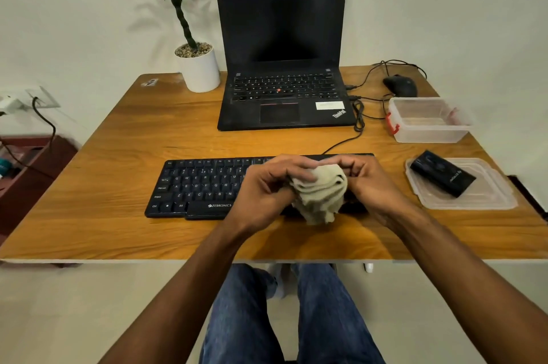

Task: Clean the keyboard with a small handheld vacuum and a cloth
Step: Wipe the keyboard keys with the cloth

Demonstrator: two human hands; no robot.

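Gripping a cloth, both hands hover above the ZEBRONICS keyboard.

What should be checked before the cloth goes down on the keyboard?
1. Cloth in hand: ok, both the left hand and the right hand hold it, bunched.
2. Keyboard flat on the table: ok.
3. Keys free of objects: ok on the visible left part; the right part is hidden by the hands.
4. Vacuum out of the way: ok, it lies on the lid to the right.
5. Keys dust-free: cannot tell.
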